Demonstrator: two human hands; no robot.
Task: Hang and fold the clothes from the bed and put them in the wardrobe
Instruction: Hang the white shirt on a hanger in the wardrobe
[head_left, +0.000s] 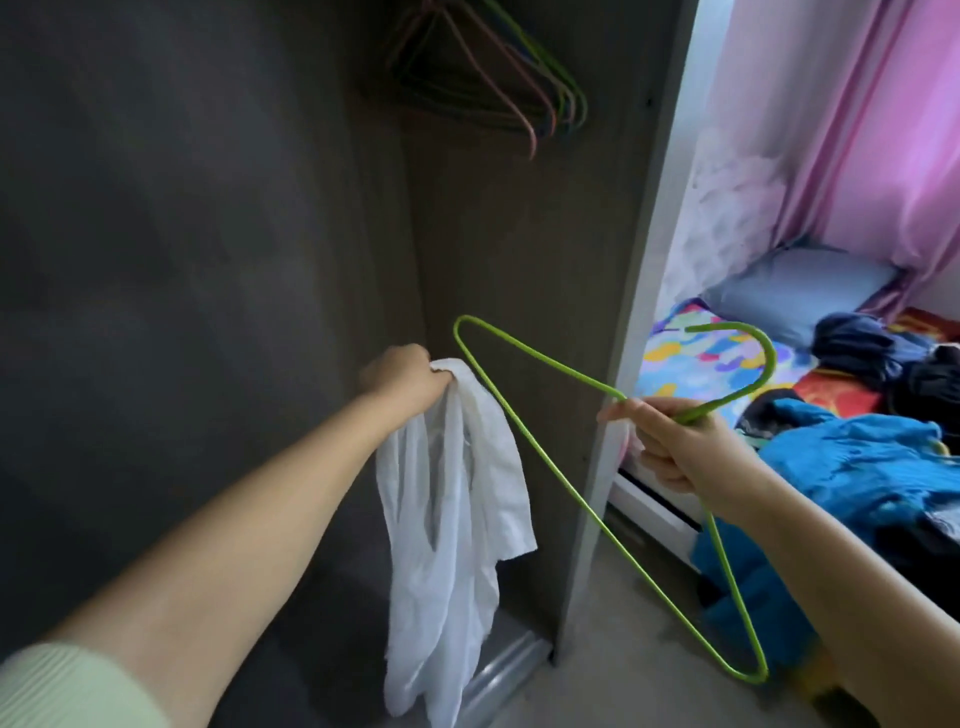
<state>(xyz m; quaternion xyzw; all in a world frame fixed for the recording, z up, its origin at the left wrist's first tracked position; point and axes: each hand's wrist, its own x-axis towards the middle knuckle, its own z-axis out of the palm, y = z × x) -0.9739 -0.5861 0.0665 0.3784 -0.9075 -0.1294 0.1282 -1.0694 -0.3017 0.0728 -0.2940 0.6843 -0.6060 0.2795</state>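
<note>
White cloth, thin and creased, hangs from the left hand, which grips the white garment bunched at its top edge, with the fingers curled tight around the fabric. The garment falls straight down in front of the open wardrobe and touches nothing else that I can see. The right hand holds a green wire hanger at the neck, just under the hook, pinched between the thumb and the curled fingers. The hanger is tilted, with its hook pointing toward the bed and one shoulder end close to the garment, near the left hand. The garment is not yet on the hanger.

Inside the wardrobe, at the top, several empty hangers of pink, green and other colours hang together. No clothes are visible on them, and I see no folded clothes in the part of the wardrobe that shows.

On the bed a blue shirt lies spread near the edge, and a pile of dark clothes lies behind it, near a grey-blue pillow.

My judgement is that the task is near its beginning: this white garment looks like the first piece to be hung, and the clothes on the bed are all left to do.
</note>
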